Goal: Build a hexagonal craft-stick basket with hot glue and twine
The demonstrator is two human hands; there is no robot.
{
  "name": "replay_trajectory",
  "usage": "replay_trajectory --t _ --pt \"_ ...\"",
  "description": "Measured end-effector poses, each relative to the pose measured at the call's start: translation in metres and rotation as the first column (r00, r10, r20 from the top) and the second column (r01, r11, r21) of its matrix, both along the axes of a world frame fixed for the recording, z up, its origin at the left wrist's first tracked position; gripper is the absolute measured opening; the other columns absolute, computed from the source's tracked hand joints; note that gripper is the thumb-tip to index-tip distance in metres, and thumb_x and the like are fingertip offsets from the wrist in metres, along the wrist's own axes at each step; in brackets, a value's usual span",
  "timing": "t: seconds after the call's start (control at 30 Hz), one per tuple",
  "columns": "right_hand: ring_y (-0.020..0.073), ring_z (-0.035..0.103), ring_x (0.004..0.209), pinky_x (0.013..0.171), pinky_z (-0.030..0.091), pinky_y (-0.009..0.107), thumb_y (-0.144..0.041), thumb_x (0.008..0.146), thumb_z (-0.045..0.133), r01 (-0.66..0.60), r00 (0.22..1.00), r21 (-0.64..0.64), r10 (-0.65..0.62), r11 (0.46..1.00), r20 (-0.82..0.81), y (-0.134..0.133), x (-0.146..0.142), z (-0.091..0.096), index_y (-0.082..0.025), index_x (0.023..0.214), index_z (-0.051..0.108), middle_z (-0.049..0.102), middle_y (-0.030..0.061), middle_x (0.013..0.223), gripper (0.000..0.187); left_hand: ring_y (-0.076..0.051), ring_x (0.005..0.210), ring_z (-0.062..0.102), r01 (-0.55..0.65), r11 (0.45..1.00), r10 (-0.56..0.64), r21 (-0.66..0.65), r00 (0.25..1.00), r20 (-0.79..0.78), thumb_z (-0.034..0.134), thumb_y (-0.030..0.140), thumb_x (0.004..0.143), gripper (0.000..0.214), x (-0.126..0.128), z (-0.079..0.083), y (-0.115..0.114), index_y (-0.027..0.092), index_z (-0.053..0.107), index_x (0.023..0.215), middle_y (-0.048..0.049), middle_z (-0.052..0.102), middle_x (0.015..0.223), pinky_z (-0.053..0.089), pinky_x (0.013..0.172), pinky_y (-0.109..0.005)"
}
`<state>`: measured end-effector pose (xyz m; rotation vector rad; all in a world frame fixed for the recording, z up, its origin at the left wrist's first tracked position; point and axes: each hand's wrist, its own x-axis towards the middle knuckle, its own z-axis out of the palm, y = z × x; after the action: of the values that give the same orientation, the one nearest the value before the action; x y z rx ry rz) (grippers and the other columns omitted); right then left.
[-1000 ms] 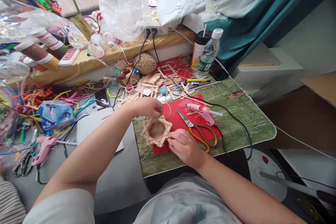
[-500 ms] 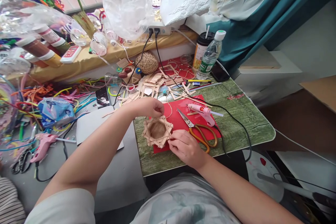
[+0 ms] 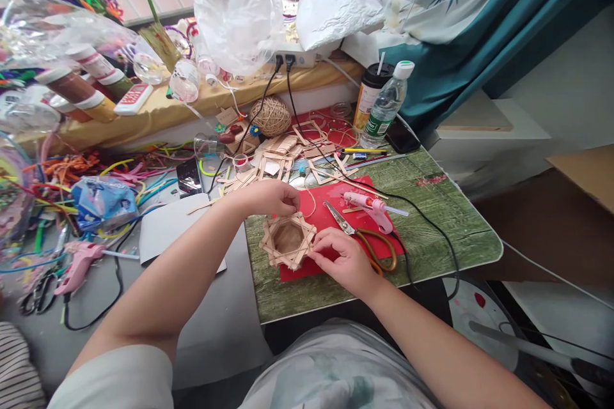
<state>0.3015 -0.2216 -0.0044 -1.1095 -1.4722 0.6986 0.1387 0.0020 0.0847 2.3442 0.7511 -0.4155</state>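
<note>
A star-shaped container of wooden craft sticks (image 3: 269,250) stands on a red sheet (image 3: 330,199), its hollow middle facing up. My left hand (image 3: 278,198) reaches over its far side, fingers closed and tips at the far rim. My right hand (image 3: 343,261) pinches the container's right corner between thumb and fingers. Thin twine (image 3: 315,202) curves from beside my left fingers over the red sheet. Close to my right hand lie scissors with brown handles (image 3: 378,249) and a pink glue gun (image 3: 369,204).
Loose craft sticks (image 3: 275,163), a twine ball (image 3: 270,116), a water bottle (image 3: 387,102) and a lidded cup (image 3: 369,92) stand or lie behind. A black cable (image 3: 434,227) crosses the green board (image 3: 460,223). At left are another glue gun (image 3: 81,265) and pipe cleaners (image 3: 62,172).
My right hand has shifted slightly; its thumb and forefinger now show more clearly at the container's corner. My left hand and the container stay almost in place.
</note>
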Motion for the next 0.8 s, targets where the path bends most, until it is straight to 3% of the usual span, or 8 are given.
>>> replay_trajectory --t 0.17,0.33,0.6,0.8 --pt "0.0197 0.070 0.094 0.085 0.061 0.037 -0.013 0.100 0.070 -0.049 0.983 0.167 0.018 0.985 0.180 -0.005 0.003 -0.001 -0.022 0.098 0.073 0.073 0.0072 0.099 0.010 -0.014 0.069 0.059 -0.005 1.000 0.005 -0.009 1.000 -0.001 0.062 0.039 0.081 0.020 -0.001 0.002 -0.002 0.027 0.076 0.090 0.0029 0.075 0.084 0.036 0.063 -0.028" --pt "0.0236 0.069 0.102 0.090 0.063 0.042 -0.007 0.101 0.063 -0.111 0.934 0.203 0.032 0.973 0.355 -0.011 0.009 0.003 -0.022 0.113 0.072 0.075 0.0103 0.107 0.021 -0.014 0.070 0.059 0.021 1.000 -0.021 0.002 1.000 0.010 0.062 0.036 0.080 0.020 -0.002 0.002 -0.004 0.027 0.076 0.091 0.0037 0.075 0.085 0.037 0.064 -0.027" --pt "0.0219 0.073 0.098 0.089 0.064 0.040 -0.011 0.101 0.066 -0.049 0.960 0.172 -0.001 0.984 0.281 -0.007 0.009 0.003 -0.024 0.116 0.073 0.078 0.0075 0.104 0.021 -0.013 0.070 0.058 -0.017 1.000 0.018 -0.022 0.999 0.032 0.061 0.033 0.080 0.020 -0.008 -0.005 -0.004 0.027 0.076 0.093 0.0046 0.073 0.083 0.038 0.063 -0.025" --pt "0.0222 0.071 0.101 0.090 0.064 0.041 -0.008 0.100 0.065 -0.108 0.947 0.197 0.040 0.974 0.318 -0.009 0.014 -0.006 -0.023 0.111 0.072 0.075 0.0088 0.106 0.020 -0.013 0.070 0.059 -0.030 0.999 0.031 -0.044 0.999 0.043 0.062 0.033 0.080 0.019 -0.011 -0.007 -0.005 0.027 0.076 0.092 0.0045 0.074 0.083 0.038 0.064 -0.026"
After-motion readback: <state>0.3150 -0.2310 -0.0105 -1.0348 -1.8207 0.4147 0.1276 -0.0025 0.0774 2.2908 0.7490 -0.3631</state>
